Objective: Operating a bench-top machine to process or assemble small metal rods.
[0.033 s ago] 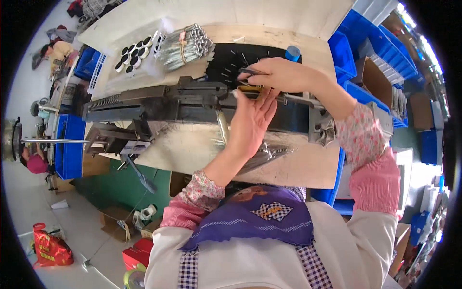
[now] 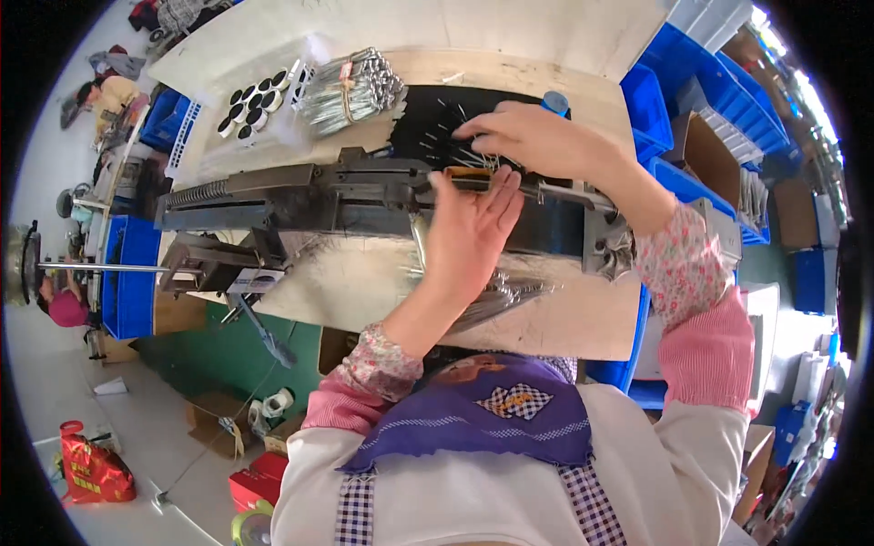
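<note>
My left hand (image 2: 469,227) lies over the long dark metal bench machine (image 2: 364,187). Its fingers are stretched out with the thumb apart, beside a small yellow-orange part (image 2: 467,171) on the machine. Just beyond, my right hand (image 2: 542,138) hovers over a black mat (image 2: 419,114), its fingers bent and slightly apart with nothing visible in them. Thin metal pins (image 2: 442,127) are scattered on that mat, some of them under the right fingers. A metal lever (image 2: 419,238) slants down from the machine next to my left wrist.
Bundled metal rods (image 2: 355,91) lie at the back, near a clear tray of black-and-white spools (image 2: 255,105). A blue cap-like piece (image 2: 554,102) stands by the mat. More metal pieces (image 2: 501,296) lie in front of the machine. Blue bins (image 2: 646,109) line the right; other people are far left.
My right hand has drawn back slightly from the machine, and the dark slim item at its fingers no longer shows. The left hand stays nearly in place, its fingers lying flatter.
</note>
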Tool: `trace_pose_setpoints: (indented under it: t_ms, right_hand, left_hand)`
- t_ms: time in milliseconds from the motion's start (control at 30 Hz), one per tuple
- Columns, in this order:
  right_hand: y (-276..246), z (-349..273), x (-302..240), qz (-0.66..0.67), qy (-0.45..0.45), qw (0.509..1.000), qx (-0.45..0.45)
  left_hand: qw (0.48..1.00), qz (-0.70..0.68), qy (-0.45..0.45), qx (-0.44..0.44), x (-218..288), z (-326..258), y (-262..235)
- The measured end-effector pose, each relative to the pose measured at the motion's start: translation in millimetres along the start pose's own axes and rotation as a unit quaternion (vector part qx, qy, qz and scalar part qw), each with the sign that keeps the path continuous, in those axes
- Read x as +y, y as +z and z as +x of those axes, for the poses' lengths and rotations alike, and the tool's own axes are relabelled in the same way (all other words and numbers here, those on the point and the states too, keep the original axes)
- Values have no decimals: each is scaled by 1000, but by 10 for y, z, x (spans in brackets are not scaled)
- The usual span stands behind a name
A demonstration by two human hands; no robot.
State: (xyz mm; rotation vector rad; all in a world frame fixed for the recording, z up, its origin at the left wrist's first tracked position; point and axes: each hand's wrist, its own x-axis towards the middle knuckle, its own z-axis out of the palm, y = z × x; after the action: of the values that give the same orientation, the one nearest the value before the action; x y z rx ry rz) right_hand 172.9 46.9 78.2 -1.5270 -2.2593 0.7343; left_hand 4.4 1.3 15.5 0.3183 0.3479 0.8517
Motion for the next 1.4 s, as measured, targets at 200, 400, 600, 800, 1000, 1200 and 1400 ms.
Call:
trace_pose_setpoints:
  t_ms: [200, 400, 600, 800, 1000, 1200, 1400]
  right_hand:
    - [363, -301, -374, -212, -115, 948, 209]
    - [304, -275, -265, -18, -23, 974, 226]
    - [335, -216, -301, -96, -55, 976, 189]
    - [302, -242, -294, -128, -82, 971, 184]
    - [315, -288, -252, -159, -105, 960, 206]
    - [288, -293, -255, -156, -99, 962, 199]
    - [237, -275, -261, -166, -100, 964, 182]
  left_hand:
    - [994, -111, -12, -11, 223, -94, -142]
    - [996, -91, 8, -15, 197, -203, -143]
    - [996, -76, 40, 0, 140, -179, -179]
    - [998, -37, 43, 6, 197, -165, -127]
    - [999, -32, 32, 15, 228, -149, -117]
    - [998, -49, 24, 13, 254, -160, -99]
    - [998, -58, 20, 3, 273, -141, -130]
